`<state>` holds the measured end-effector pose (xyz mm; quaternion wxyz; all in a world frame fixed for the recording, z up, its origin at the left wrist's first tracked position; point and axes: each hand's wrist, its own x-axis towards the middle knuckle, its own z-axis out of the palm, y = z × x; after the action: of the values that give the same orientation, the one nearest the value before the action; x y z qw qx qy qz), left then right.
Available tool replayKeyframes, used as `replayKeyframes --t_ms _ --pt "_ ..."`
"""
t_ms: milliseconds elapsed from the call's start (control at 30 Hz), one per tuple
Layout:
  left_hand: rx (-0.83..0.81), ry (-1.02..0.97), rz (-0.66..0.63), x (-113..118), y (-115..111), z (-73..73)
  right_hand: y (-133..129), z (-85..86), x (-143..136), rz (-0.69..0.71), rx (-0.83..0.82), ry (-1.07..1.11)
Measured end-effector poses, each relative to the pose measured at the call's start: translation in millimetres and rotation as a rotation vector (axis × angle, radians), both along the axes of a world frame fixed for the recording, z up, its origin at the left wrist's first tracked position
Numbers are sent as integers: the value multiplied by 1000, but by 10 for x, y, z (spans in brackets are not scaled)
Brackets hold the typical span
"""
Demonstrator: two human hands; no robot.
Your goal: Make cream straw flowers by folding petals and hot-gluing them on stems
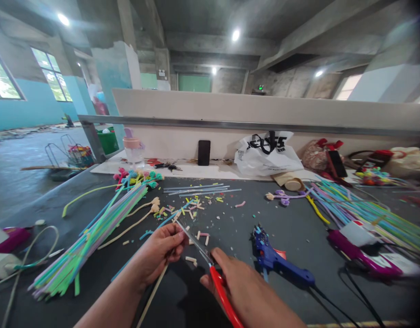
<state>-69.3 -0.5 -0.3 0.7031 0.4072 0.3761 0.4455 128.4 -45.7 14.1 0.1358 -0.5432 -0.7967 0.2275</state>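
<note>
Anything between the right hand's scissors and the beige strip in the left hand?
Only the left hand itself, which hides part of the beige strip near the tips of the red scissors. Nothing else visible stands between.

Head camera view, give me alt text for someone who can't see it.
The right hand holds red-handled scissors, blades beside the left hand, which holds a thin pale strip, over a dark table. Small bits lie scattered around, a bundle of colorful strips is to the left and a blue glue gun to the right.
</note>
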Motion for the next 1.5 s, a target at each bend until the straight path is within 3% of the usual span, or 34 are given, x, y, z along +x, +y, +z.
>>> replayKeyframes --t_ms 200,400,767,1500 --pt "20 -34 -23 -23 1 -44 28 21 -7 -59 -20 -35" --pt "-15 32 23 -29 5 -43 -38 79 -5 -8 -32 -35" --pt "-18 52 32 -21 1 -44 -29 -24 -35 -39 34 -122" --pt "8 120 55 -20 10 -51 -41 93 -32 -29 -45 -99"
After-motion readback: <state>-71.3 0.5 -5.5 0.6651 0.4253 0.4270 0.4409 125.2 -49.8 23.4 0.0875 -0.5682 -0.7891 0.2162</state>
